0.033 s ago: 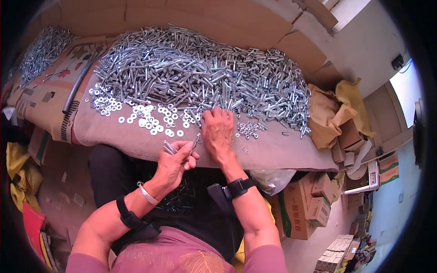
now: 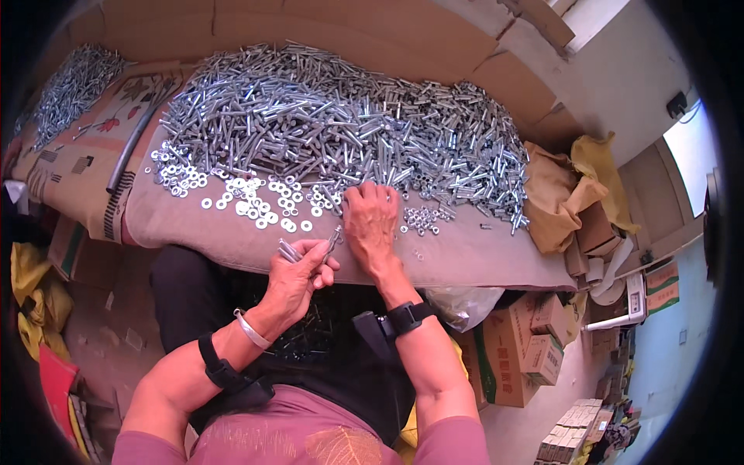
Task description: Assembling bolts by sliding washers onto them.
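My left hand (image 2: 298, 271) is closed around several silver bolts (image 2: 289, 252). One bolt (image 2: 335, 236) stands up from its fingertips, close to my right wrist. My right hand (image 2: 370, 225) reaches to the front edge of a big heap of bolts (image 2: 310, 116), palm down with its fingers curled together. Whatever lies under those fingertips is hidden. Left of that hand, flat washers (image 2: 256, 208) are spread over the padded brown surface (image 2: 194, 232). Just to its right sits a small cluster of nuts (image 2: 421, 220).
Another bolt pile (image 2: 74, 89) lies at the far left, near a metal tube (image 2: 133, 147). Cardboard (image 2: 372, 35) walls the back. A brown sack (image 2: 550, 194) stands at the right end. Below right are cartons (image 2: 504, 356) and a clear plastic bag (image 2: 465, 308). More bolts (image 2: 306, 333) rest in my lap.
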The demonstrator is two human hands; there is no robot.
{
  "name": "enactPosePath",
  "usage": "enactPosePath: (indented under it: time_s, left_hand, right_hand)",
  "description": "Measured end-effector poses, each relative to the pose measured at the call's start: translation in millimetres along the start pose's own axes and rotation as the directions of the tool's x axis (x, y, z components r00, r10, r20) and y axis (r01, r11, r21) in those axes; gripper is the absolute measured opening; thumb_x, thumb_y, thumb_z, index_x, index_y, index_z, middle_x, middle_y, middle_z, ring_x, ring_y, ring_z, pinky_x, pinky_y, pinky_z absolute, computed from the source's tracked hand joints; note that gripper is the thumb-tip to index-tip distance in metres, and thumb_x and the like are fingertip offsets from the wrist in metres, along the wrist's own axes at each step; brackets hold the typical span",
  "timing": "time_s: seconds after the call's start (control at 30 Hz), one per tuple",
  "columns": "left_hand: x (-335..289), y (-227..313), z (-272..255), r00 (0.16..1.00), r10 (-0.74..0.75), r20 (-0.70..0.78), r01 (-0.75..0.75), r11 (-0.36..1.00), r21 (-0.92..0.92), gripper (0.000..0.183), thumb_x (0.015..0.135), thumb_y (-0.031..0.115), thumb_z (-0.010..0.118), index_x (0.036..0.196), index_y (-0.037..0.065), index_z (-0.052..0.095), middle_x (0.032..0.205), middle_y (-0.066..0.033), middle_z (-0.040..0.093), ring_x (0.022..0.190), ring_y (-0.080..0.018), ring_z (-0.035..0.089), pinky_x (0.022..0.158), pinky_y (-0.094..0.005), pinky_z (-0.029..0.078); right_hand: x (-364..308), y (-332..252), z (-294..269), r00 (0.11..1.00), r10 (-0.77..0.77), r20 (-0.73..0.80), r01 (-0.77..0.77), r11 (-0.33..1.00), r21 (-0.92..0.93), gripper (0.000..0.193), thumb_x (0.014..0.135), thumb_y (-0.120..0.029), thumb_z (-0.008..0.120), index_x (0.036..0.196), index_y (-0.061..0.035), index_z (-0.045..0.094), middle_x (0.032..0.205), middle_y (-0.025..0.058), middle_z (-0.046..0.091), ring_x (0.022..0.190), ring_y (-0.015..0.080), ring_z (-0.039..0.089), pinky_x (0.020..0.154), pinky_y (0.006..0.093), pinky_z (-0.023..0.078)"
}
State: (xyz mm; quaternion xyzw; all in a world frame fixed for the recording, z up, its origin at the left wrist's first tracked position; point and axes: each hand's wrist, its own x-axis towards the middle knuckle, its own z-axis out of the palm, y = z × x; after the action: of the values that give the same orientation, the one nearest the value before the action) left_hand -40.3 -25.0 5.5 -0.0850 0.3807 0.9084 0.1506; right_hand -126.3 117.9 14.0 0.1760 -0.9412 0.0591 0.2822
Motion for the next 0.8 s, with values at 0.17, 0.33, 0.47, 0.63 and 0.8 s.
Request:
enactPosePath:
  time_s: [0.17, 0.33, 0.47, 0.63, 0.8]
  left_hand:
    - [0, -4, -1, 1.0, 0.02, -0.02, -0.02, 1.0, -0.001, 0.021, 0.089, 0.015, 0.061, 0.096, -0.004, 0.054, 0.075, -0.0135, 0.062, 0.053, -0.0117, 0.056, 0.045, -0.0184, 0.04]
    - [-9, -7, 9, 0.999, -0.023, 0.029, 0.021, 0.998, 0.055, 0.02, 0.089, 0.014, 0.061, 0.094, -0.004, 0.056, 0.073, -0.0122, 0.062, 0.052, -0.011, 0.056, 0.044, -0.0182, 0.039]
    - [-19, -12, 14, 0.987, -0.126, 0.104, 0.119, 0.991, 0.068, 0.02, 0.09, 0.015, 0.06, 0.097, -0.003, 0.055, 0.074, -0.0121, 0.063, 0.051, -0.0087, 0.053, 0.043, -0.0165, 0.037]
    - [-20, -14, 2, 0.914, -0.344, 0.214, 0.364, 0.929, -0.06, 0.02, 0.09, 0.015, 0.059, 0.097, -0.004, 0.055, 0.074, -0.012, 0.062, 0.051, -0.0072, 0.05, 0.042, -0.016, 0.037]
    - [-29, -16, 5, 0.935, -0.291, 0.204, 0.285, 0.957, 0.06, 0.02, 0.09, 0.014, 0.059, 0.095, -0.005, 0.057, 0.072, -0.0119, 0.062, 0.049, -0.0084, 0.053, 0.04, -0.0167, 0.037]
  right_hand:
    - [-11, -8, -21, 0.978, 0.211, -0.003, -0.196, 0.914, 0.356, 0.008, 0.077, -0.01, 0.06, 0.081, -0.0031, 0.062, 0.08, 0.0105, 0.061, 0.08, 0.0271, 0.059, 0.082, 0.039, 0.042]
    - [-48, -16, -54, 0.864, 0.439, 0.246, -0.462, 0.499, 0.733, 0.013, 0.082, -0.011, 0.062, 0.086, 0.0012, 0.063, 0.079, 0.0125, 0.066, 0.075, 0.0236, 0.064, 0.072, 0.0334, 0.048]
    - [-74, -13, -62, 0.817, 0.491, 0.304, -0.473, 0.267, 0.839, 0.013, 0.084, -0.01, 0.063, 0.09, 0.0016, 0.063, 0.084, 0.0087, 0.067, 0.078, 0.0137, 0.062, 0.072, 0.0272, 0.048]
    - [-93, -16, -70, 0.778, 0.473, 0.414, -0.417, -0.105, 0.903, 0.011, 0.085, -0.004, 0.062, 0.095, 0.0007, 0.062, 0.095, 0.008, 0.066, 0.083, 0.0101, 0.06, 0.076, 0.0239, 0.049]
    - [-103, -15, -75, 0.763, 0.454, 0.459, -0.406, -0.216, 0.888, 0.013, 0.085, -0.005, 0.063, 0.096, 0.0007, 0.061, 0.096, 0.0081, 0.065, 0.083, 0.0104, 0.06, 0.078, 0.0238, 0.048]
